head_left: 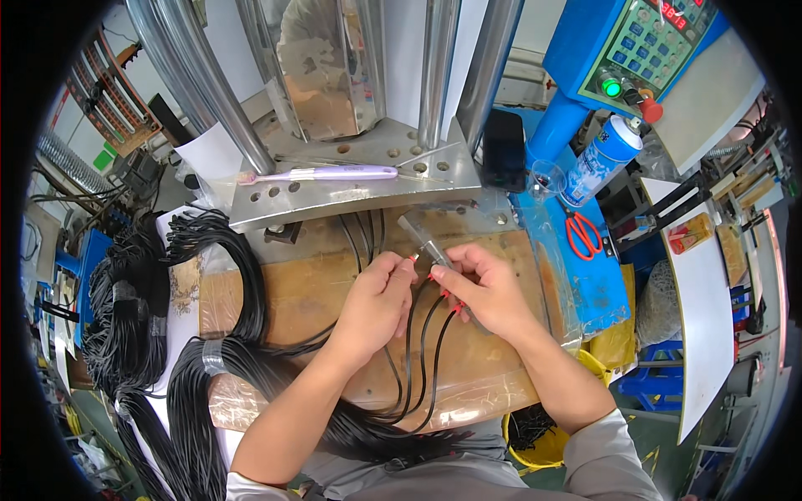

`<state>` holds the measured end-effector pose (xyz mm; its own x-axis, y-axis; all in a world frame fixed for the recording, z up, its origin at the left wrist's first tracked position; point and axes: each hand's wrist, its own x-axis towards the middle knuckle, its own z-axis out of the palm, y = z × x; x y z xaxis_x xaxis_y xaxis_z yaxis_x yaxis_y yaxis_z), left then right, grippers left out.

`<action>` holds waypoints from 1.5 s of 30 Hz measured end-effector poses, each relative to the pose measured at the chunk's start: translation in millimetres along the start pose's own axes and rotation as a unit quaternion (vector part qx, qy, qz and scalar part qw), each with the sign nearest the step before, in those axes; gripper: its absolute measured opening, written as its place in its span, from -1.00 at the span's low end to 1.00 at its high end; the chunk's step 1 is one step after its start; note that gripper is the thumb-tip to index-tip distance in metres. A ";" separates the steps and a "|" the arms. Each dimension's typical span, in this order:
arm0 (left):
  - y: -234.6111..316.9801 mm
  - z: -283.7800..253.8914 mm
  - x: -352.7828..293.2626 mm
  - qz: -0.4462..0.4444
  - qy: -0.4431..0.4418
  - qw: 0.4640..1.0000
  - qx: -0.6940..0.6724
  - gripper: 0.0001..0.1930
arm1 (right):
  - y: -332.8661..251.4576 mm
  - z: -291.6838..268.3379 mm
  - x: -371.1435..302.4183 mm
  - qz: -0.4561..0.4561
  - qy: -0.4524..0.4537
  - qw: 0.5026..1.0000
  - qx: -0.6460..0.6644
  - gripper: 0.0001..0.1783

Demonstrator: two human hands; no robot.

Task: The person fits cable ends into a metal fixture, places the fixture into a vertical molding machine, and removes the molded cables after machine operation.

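My left hand (378,302) is closed in a pinch on the end of a thin black cable, where a small light tip shows between thumb and forefinger. Close beside it, my right hand (484,290) grips a narrow, greyish metal-looking bar (426,240) that slants up and to the left. Several black cables (428,338) with red ends meet the bar under my right fingers; how they are fixed there is hidden. Their lengths run down toward a thick bundle of black cables (196,392) at my left forearm.
Ahead stands a steel press plate (351,188) between upright columns, with a purple toothbrush (334,174) on it. More cable bundles (125,317) lie left. At right are a spray can (603,159), red-handled scissors (582,234), a phone (504,150) and a blue control box (643,50).
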<state>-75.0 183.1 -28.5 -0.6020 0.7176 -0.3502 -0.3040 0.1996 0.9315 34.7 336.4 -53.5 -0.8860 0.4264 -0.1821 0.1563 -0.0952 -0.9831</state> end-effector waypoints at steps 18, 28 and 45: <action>8.2 -18.6 -8.5 -0.036 -0.138 0.973 0.180 -0.63 | -17.4 -24.5 -39.3 -0.215 -0.154 0.821 -0.506 -0.82; -30.3 -62.1 18.5 0.203 0.263 0.940 -0.073 -0.77 | -13.7 -24.4 80.9 -0.288 -0.004 0.850 -0.441 -0.82; -6.6 -53.2 27.5 0.023 0.036 0.952 -0.303 -0.49 | -14.9 -19.8 242.9 -0.062 0.103 0.893 0.434 -0.57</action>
<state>-128.8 166.0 -49.4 -0.6676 0.6643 -0.3363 -0.6330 -0.2685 0.7261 -174.2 459.2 -83.4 -0.7594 0.6306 -0.1600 -0.4148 -0.6587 -0.6277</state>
